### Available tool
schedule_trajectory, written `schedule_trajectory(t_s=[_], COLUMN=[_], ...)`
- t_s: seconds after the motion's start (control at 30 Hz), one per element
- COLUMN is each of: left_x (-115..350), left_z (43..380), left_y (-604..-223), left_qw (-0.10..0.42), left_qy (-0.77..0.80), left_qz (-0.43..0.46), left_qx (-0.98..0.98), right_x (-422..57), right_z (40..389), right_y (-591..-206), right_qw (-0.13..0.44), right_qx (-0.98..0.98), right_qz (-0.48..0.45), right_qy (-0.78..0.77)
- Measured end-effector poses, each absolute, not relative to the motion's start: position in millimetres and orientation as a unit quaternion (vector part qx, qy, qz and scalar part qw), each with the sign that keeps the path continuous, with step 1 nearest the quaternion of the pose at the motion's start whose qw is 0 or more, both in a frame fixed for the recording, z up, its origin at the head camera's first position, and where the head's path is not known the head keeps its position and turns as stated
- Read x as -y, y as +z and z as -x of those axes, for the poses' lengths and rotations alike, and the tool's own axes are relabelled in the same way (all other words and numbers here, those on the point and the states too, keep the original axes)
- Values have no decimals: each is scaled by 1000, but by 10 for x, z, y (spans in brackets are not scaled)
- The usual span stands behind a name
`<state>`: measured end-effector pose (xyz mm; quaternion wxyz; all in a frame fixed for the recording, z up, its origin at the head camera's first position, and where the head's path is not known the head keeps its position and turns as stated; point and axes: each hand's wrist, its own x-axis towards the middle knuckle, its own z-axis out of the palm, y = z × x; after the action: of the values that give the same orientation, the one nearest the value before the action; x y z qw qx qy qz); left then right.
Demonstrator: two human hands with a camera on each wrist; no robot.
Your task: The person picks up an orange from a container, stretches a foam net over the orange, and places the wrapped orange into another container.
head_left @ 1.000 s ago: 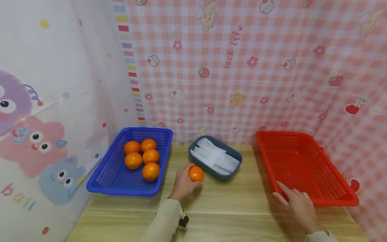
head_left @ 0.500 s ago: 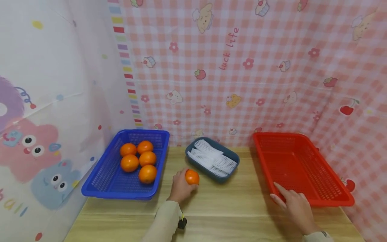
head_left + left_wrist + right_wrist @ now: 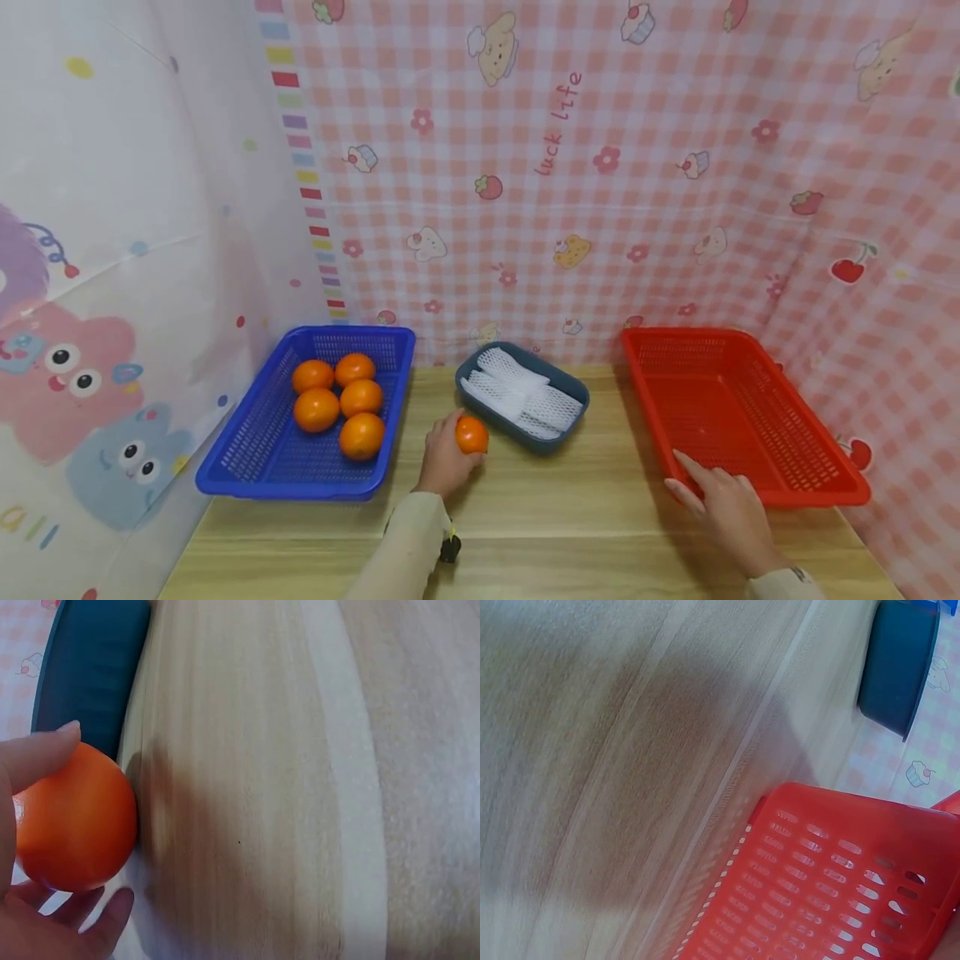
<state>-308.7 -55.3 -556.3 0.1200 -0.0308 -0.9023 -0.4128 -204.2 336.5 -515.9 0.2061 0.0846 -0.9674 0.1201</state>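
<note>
My left hand [image 3: 444, 458] holds an orange [image 3: 472, 435] just in front of the dark teal tray, thumb on one side and fingers on the other. In the left wrist view the orange [image 3: 79, 817] sits between thumb and fingers, close over the wood; whether it touches the table I cannot tell. White foam net sleeves [image 3: 517, 392] lie in the teal tray [image 3: 468, 365]. At the right, my right hand [image 3: 727, 512] grips the near left corner of the red basket [image 3: 817, 498], index finger over the rim and thumb outside. Its fingers are mostly out of the right wrist view.
A blue basket [image 3: 281, 487] with several oranges [image 3: 362, 436] stands at the left. The wooden table [image 3: 570, 508] spreads between the baskets, in front of the tray. A pink checked cloth [image 3: 465, 217] hangs behind, and a white printed cloth [image 3: 150, 275] on the left.
The whole head view has shifted slightly, moving things a little to the left. The left hand still holds the orange near the tray, and the right hand remains on the red basket's corner.
</note>
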Motion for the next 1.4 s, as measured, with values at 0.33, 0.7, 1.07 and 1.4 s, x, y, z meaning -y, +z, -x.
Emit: schedule_trajectory(t_s=[0.33,0.7,1.07,1.4], left_x=[751,1455,1728,1758], left_z=[3113,3068,3051,3059], left_y=[-5225,-4734,-4869,-4947], left_qw=[182,74,14,28], left_qy=[-327,-310,-341,-346], left_qz=[85,39,58,61], left_qx=[923,947,938,936], right_x=[-3348,-3353,-3035,-2327], right_z=[2036,2045,2362,3067], right_y=[-5138,-5047,-4808,-4647], right_qw=[211,136,228,194], right_qx=[967,979,947,945], right_qz=[-88,-59,-127,-181], right_qy=[116,138,188,191])
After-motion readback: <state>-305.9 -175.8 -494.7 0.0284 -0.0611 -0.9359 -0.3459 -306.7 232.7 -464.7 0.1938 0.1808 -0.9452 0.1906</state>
